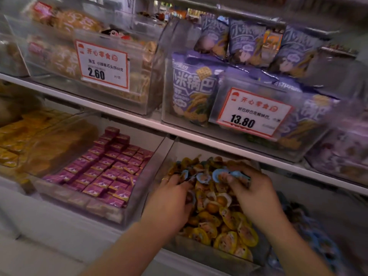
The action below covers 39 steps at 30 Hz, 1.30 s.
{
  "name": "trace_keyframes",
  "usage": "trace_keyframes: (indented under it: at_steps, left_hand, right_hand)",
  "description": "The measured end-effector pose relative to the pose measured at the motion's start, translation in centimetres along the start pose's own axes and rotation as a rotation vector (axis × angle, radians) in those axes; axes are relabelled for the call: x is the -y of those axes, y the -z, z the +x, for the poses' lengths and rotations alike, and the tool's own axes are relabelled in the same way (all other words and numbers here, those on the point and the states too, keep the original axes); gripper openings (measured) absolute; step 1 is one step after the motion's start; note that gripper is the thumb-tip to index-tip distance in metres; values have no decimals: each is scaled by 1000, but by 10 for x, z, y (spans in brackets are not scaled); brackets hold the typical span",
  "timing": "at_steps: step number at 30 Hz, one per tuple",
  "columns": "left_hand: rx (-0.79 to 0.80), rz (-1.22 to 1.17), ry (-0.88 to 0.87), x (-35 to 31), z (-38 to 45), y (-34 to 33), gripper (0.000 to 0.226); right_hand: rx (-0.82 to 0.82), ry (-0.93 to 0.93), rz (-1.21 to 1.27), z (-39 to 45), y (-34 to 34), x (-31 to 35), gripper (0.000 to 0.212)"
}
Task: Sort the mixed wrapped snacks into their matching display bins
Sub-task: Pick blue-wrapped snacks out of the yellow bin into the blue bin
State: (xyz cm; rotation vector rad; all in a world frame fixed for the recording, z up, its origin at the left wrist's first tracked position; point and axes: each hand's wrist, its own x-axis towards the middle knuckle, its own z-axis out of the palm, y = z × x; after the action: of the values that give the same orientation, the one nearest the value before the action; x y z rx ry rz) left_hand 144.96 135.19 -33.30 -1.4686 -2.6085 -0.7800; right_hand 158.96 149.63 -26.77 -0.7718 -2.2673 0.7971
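Note:
A clear bin (207, 255) on the lower shelf is full of small yellow-wrapped snacks (229, 236), with several blue-wrapped snacks (203, 177) mixed in at the back. Both my hands are inside it. My left hand (171, 202) digs into the pile, fingers curled among the wrappers near the blue ones; what it grips is hidden. My right hand (251, 192) pinches blue-wrapped snacks (219, 174) between thumb and fingers above the pile. To the right, a bin of blue-wrapped snacks (318, 242) shows dimly.
Left of this bin stand a bin of purple square packets (105, 174) and a bin of yellow packets (23, 140). The shelf above carries clear bins with purple bags (193, 92), biscuit packs (65, 56) and price tags. The white shelf edge (199, 134) overhangs the bins.

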Motion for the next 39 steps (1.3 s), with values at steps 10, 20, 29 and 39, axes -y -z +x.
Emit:
trace_keyframes:
  at_steps: [10, 20, 29, 39]
  left_hand:
    - [-337, -780, 97, -29, -1, 28, 34]
    - [-208, -636, -178, -66, -1, 11, 65]
    - [-184, -288, -74, -39, 10, 3, 36]
    - [-10, -191, 36, -39, 16, -2, 27]
  right_hand:
    - [163, -456, 772, -25, -2, 14, 8]
    - [199, -419, 836, -33, 15, 16, 18]
    - [-138, -451, 496, -14, 81, -83, 22]
    - [-304, -358, 206, -17, 92, -116, 23]
